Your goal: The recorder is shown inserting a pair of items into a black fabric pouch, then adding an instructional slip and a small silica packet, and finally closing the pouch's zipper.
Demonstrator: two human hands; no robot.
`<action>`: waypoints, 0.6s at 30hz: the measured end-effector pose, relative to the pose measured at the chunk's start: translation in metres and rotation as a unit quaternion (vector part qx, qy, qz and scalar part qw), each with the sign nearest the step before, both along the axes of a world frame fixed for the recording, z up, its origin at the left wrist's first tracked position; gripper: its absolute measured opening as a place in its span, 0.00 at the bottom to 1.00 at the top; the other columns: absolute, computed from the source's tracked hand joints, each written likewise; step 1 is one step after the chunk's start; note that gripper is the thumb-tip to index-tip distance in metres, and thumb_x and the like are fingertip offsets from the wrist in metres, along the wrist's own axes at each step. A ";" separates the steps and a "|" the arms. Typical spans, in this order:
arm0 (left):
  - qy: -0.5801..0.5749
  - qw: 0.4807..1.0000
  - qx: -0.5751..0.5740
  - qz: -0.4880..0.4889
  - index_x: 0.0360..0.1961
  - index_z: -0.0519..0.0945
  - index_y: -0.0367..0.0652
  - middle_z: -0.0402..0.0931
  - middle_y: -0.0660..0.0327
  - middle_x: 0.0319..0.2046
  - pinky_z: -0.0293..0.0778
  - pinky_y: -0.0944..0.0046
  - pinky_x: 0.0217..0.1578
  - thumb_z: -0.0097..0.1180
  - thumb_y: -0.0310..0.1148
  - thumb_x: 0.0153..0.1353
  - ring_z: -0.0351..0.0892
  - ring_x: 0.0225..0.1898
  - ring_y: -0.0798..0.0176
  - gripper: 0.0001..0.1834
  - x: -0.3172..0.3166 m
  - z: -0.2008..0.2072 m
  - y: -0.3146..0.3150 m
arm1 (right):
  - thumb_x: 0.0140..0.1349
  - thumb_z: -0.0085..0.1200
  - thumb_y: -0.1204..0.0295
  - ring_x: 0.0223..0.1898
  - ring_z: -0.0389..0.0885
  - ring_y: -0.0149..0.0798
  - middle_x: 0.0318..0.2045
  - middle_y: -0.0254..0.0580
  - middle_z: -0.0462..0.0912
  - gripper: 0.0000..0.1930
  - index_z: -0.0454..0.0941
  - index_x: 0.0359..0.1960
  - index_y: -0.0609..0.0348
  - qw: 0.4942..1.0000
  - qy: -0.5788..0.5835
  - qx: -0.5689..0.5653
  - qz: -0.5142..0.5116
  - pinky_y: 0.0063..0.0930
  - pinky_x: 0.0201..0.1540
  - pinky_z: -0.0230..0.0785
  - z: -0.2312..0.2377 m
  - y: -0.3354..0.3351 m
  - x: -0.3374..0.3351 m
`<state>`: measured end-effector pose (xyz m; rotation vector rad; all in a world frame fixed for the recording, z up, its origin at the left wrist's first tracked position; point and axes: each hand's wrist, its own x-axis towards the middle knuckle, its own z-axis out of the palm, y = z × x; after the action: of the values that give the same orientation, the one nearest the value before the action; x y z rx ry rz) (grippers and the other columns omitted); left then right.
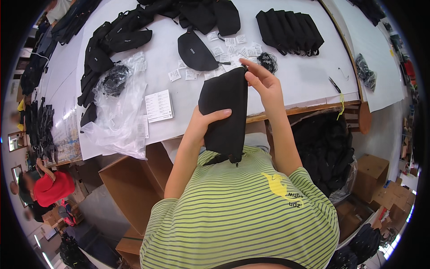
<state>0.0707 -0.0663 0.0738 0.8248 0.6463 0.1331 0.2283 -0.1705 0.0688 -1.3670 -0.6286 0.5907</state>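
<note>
A black zippered pouch is held upright in front of my chest, over the table's near edge. My left hand grips its left side, thumb lying across the front and the other fingers hidden behind. At the pouch's top corner, the thumb and forefinger of my right hand close on the zipper end. Beyond it on the table lies another black pouch with a small logo. Small white printed tags are scattered beside that pouch, next to a tangle of black cords.
Black pouches are heaped at the far left, and a row of them stands far right. Clear plastic bags and a white card lie left. Thread snips rest near the right edge. Cardboard boxes stand below.
</note>
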 end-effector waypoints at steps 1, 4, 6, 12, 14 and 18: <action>-0.001 1.000 0.004 0.003 0.49 0.72 0.31 0.77 0.54 0.40 0.77 0.64 0.39 0.66 0.28 0.46 0.79 0.38 0.62 0.28 0.000 -0.002 0.000 | 0.65 0.50 0.65 0.43 0.75 0.27 0.43 0.40 0.80 0.17 0.76 0.51 0.62 0.996 0.063 -0.011 0.067 0.21 0.46 0.65 0.000 -0.001 0.002; -0.013 0.999 -0.017 0.047 0.50 0.71 0.33 0.77 0.54 0.41 0.76 0.64 0.40 0.65 0.28 0.47 0.78 0.39 0.62 0.28 -0.001 -0.011 0.002 | 0.67 0.47 0.63 0.43 0.76 0.29 0.43 0.41 0.80 0.18 0.73 0.53 0.62 0.988 0.121 -0.021 0.097 0.22 0.46 0.65 -0.002 -0.003 -0.005; -0.048 0.989 -0.059 0.123 0.51 0.71 0.36 0.76 0.56 0.42 0.76 0.62 0.43 0.62 0.30 0.52 0.78 0.42 0.60 0.25 -0.005 -0.022 0.004 | 0.65 0.50 0.65 0.42 0.76 0.29 0.41 0.40 0.81 0.17 0.73 0.51 0.61 0.988 0.113 -0.019 0.101 0.22 0.46 0.66 0.001 -0.010 -0.015; -0.116 0.953 -0.104 0.259 0.43 0.76 0.40 0.79 0.57 0.37 0.76 0.59 0.43 0.57 0.38 0.60 0.80 0.39 0.59 0.15 -0.014 -0.038 0.018 | 0.55 0.60 0.71 0.31 0.79 0.29 0.31 0.35 0.82 0.08 0.80 0.35 0.61 0.990 -0.046 -0.094 0.090 0.21 0.35 0.69 0.015 -0.031 -0.051; -0.138 0.948 -0.109 0.266 0.44 0.76 0.40 0.79 0.57 0.38 0.76 0.58 0.43 0.57 0.39 0.60 0.79 0.39 0.58 0.16 -0.016 -0.039 0.019 | 0.54 0.61 0.72 0.31 0.79 0.30 0.30 0.35 0.82 0.07 0.80 0.33 0.60 0.990 -0.084 -0.096 0.063 0.22 0.34 0.69 0.014 -0.030 -0.055; -0.174 0.936 -0.125 0.278 0.48 0.74 0.40 0.77 0.59 0.41 0.74 0.59 0.47 0.60 0.37 0.58 0.78 0.43 0.59 0.19 -0.018 -0.038 0.019 | 0.50 0.63 0.76 0.30 0.78 0.33 0.27 0.36 0.81 0.05 0.79 0.26 0.60 0.976 -0.204 -0.079 -0.006 0.24 0.32 0.68 0.015 -0.030 -0.056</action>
<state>0.0524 -0.0475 0.0357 0.3400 0.5295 0.6843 0.1723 -0.2002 0.0836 -1.6595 -0.9164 0.3555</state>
